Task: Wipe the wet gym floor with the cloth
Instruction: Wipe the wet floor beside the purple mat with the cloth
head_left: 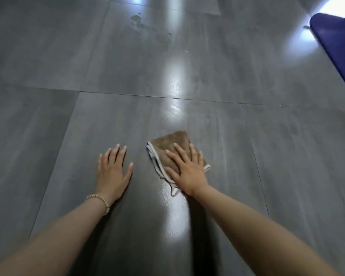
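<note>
Presses the right hand (187, 169) flat on a folded brown cloth (173, 139) with pale edging, fingers straight and spread wide, palm over the near half and fingertips short of the far edge. Pins the cloth against the dark grey floor (48, 80) a little right of the middle, near the body, with a pale corner poking out beside the wrist and a layered edge showing on the left side. Lays the left hand (113, 169) flat on the bare floor just left of the cloth, apart from it, fingers straight and slightly fanned, holding nothing. Wears a beaded bracelet (100, 201) on the left wrist. Reaches both bare forearms forward from the near edge. Looks down on large tiles with thin seams, one of them running left to right just beyond the cloth. Catches a glossy streak of reflected light from the near floor between the arms, past the cloth and on to the far side, with a wet sheen on the near side of the cloth. Takes in irregular wet patches (136, 17) far off near the top middle, well apart from the cloth, and a blue mat (339, 46) on the floor at the far right edge, well apart from both hands
</note>
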